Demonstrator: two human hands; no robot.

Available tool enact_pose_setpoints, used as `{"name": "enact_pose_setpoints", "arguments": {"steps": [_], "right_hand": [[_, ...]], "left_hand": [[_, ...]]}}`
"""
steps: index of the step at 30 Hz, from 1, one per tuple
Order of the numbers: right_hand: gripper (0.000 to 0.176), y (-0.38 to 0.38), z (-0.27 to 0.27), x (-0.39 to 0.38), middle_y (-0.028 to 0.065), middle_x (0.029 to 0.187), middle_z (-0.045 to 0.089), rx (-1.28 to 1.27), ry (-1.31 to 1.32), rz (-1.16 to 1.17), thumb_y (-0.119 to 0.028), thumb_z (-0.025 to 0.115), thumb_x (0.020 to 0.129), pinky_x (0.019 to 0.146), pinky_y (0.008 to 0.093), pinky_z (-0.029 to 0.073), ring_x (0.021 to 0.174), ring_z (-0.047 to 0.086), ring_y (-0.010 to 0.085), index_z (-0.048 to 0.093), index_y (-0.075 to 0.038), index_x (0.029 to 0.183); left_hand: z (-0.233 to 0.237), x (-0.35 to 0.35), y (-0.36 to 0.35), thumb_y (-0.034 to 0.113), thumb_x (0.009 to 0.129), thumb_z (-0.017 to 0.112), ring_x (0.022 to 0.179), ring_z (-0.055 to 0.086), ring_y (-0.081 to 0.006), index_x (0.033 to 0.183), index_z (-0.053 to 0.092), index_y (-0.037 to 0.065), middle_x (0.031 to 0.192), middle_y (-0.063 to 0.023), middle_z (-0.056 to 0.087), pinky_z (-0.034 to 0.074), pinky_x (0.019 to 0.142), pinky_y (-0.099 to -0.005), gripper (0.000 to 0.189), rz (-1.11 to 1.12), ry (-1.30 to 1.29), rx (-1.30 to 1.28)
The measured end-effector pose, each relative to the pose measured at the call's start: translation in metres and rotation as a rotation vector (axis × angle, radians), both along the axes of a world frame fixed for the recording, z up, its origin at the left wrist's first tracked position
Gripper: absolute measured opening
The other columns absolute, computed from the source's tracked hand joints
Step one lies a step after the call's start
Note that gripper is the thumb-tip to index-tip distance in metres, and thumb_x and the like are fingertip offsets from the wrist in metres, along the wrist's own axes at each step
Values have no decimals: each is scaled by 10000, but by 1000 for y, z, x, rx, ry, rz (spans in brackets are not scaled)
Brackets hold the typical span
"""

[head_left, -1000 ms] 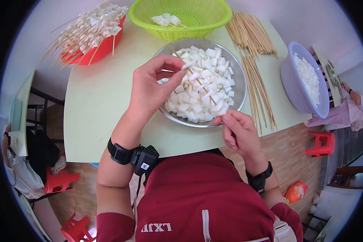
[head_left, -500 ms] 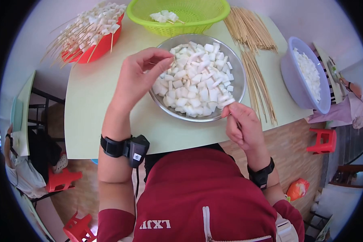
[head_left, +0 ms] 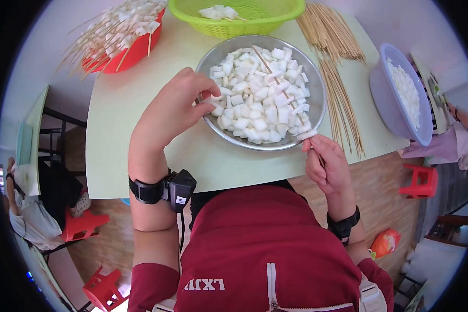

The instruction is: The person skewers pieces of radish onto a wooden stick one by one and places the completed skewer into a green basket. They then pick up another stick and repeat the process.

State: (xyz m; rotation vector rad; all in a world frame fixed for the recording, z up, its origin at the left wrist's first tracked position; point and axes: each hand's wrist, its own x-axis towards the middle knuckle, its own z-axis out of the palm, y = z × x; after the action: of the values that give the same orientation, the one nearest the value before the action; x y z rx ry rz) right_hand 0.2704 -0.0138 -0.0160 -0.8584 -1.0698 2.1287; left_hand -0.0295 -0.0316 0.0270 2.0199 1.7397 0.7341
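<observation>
My right hand (head_left: 326, 162) is closed around the lower end of a thin wooden skewer (head_left: 262, 59). The skewer slants up and left across a metal bowl (head_left: 207, 66) of white cubes (head_left: 255, 110). A white piece sits on it just above my fingertips; whether the cubes farther along are threaded or lie behind cannot be told. At the bowl's left rim is my left hand (head_left: 179, 104), thumb and forefinger apart beside the cubes. Any piece between them is hard to make out.
Behind the bowl stands a green basket (head_left: 223, 29) with a few filled skewers. A red bowl (head_left: 140, 48) heaped with filled skewers is at left. Bare skewers (head_left: 332, 32) lie at right beside a purple basin (head_left: 385, 101) of cubes. Other people sit at both sides.
My left hand has lowered, its thumb and forefinger parting at the cubes. The skewer in my right hand now shows plainly across the bowl. The whole view has shifted slightly.
</observation>
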Motion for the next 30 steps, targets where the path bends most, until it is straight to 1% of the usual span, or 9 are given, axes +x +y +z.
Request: {"name": "enact_pose_setpoints", "arguments": {"steps": [2, 4, 5, 7, 8, 10, 11, 19, 30], "right_hand": [[302, -2, 0, -2, -19, 413, 345, -4, 2, 3, -227, 380, 980, 302, 193, 207, 305, 243, 48, 540, 5, 871], [299, -4, 3, -2, -18, 413, 350, 14, -16, 34, -222, 385, 980, 301, 193, 211, 306, 245, 46, 542, 8, 869], [297, -6, 4, -2, -17, 414, 354, 30, -30, 58, -217, 389, 979, 300, 192, 214, 307, 248, 45, 544, 10, 867], [289, -7, 5, -1, -16, 417, 366, 37, -47, 80, -206, 398, 977, 300, 193, 217, 311, 257, 43, 550, 11, 861], [287, -7, 5, 0, -17, 419, 369, 50, -58, 107, -202, 399, 977, 301, 195, 216, 312, 258, 42, 551, 11, 860], [279, -8, 5, 1, -20, 421, 369, 75, -78, 142, -193, 401, 976, 306, 196, 217, 317, 264, 40, 554, 11, 863], [279, -8, 5, 0, -20, 421, 369, 75, -78, 144, -193, 401, 976, 306, 196, 217, 317, 264, 40, 554, 11, 863], [265, -9, 7, -1, -26, 429, 380, 77, -85, 142, -179, 400, 975, 316, 190, 224, 327, 273, 36, 557, 11, 876], [270, -10, 6, 0, -28, 434, 374, 82, -79, 147, -186, 398, 977, 322, 189, 216, 333, 270, 34, 557, 12, 884]], "left_hand": [[1, 1, 3, 23, 733, 673, 759, 534, -145, 890, 641, 34, 778, -29, 614, 428, 667, -272, 161, 5, 23, 2], [-3, 4, 9, 26, 754, 667, 751, 568, -111, 892, 640, 24, 800, -27, 637, 450, 671, -253, 141, 139, -223, 14], [-7, 5, 13, 26, 754, 667, 751, 568, -111, 892, 640, 24, 800, -27, 637, 450, 671, -253, 141, 142, -228, 19], [-15, 5, 20, 34, 774, 666, 767, 592, -93, 908, 641, 7, 846, -34, 652, 468, 694, -232, 138, 253, -469, 126], [-15, 5, 22, 34, 774, 666, 767, 592, -93, 908, 641, 7, 846, -34, 652, 468, 694, -232, 138, 256, -472, 131], [-15, 4, 23, 35, 786, 666, 809, 599, -102, 941, 632, -18, 866, -53, 650, 479, 740, -229, 167, 259, -589, 163], [-15, 4, 23, 35, 786, 666, 809, 599, -102, 941, 632, -18, 866, -53, 650, 479, 740, -229, 167, 261, -589, 164], [-15, 2, 24, 33, 788, 666, 819, 607, -124, 968, 615, -18, 896, -67, 649, 477, 773, -241, 194, 214, -920, 107], [-14, 1, 23, 63, 784, 685, 818, 609, -128, 951, 608, -6, 886, -61, 643, 474, 779, -243, 196, 218, -1010, 99]]}}
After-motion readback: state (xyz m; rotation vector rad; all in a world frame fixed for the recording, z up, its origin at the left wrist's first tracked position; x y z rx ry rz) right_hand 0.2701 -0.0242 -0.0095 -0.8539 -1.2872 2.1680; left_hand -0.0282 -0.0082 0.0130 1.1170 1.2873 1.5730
